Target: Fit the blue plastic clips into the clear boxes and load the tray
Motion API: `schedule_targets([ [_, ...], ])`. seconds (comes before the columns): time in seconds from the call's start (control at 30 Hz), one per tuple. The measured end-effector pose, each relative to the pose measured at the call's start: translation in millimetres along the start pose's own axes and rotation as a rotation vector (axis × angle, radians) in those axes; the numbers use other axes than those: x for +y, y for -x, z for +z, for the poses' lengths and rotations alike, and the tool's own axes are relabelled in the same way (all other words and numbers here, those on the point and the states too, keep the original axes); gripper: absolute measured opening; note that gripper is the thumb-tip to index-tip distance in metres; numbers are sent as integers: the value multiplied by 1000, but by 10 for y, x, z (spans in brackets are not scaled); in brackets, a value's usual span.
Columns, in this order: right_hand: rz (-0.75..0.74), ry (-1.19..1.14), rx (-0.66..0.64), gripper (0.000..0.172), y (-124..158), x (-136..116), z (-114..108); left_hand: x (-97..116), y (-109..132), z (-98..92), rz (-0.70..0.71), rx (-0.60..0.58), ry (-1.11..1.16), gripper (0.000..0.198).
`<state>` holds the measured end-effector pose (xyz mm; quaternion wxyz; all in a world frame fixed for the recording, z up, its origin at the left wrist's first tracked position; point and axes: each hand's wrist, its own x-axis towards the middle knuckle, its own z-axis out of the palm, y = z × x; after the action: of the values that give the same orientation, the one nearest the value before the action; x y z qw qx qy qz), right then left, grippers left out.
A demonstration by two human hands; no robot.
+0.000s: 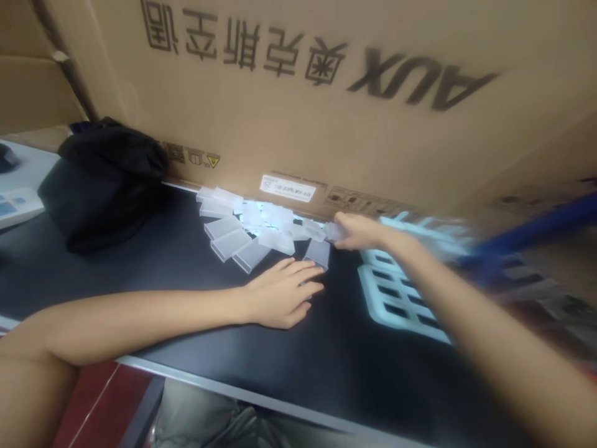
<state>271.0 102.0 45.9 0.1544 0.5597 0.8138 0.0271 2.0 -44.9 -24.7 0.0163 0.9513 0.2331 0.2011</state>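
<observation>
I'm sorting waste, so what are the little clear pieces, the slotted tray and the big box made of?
Small pieces: probably frosted translucent plastic; the dark table shows dimly through. Slotted tray: likely moulded plastic, pale and matt, with even rectangular openings, though blurred. Big box: brown cardboard, matt, with printed lettering and a stuck-on label.

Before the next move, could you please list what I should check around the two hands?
1. Right hand pinches one clear plastic piece: ok.
2. Left hand flat on the table, fingertips beside a loose piece: ok.
3. Pile of pieces against the cardboard box is scattered, not stacked: not ok.
4. Slotted tray, near slots look empty: ok.
5. Tray's far end is blurred: cannot tell.
</observation>
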Motion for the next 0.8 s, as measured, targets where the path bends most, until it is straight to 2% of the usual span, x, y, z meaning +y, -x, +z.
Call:
schedule_targets([
  [0.17, 67, 30, -33, 50, 33, -45, -45, 3, -8, 20, -72, -79, 22, 53],
  [0.3, 64, 33, -53, 51, 50, -59, -11, 3, -20, 22, -100, -110, 36, 54],
  [0.4, 7, 9, -29, 45, 61, 4, -8, 0, -23, 27, -108, -108, 39, 54],
  [0.53, -42, -21, 64, 37, 109, 71, -144, -5, -25, 32, -112, -118, 47, 56],
  [0.67, -19, -104, 252, 40, 172, -96, -280, -11, -35, 27, -118, -146, 85, 60],
  [0.8, -128, -96, 247, 34, 175, -357, -245, -14, -34, 13, -108, -122, 94, 56],
])
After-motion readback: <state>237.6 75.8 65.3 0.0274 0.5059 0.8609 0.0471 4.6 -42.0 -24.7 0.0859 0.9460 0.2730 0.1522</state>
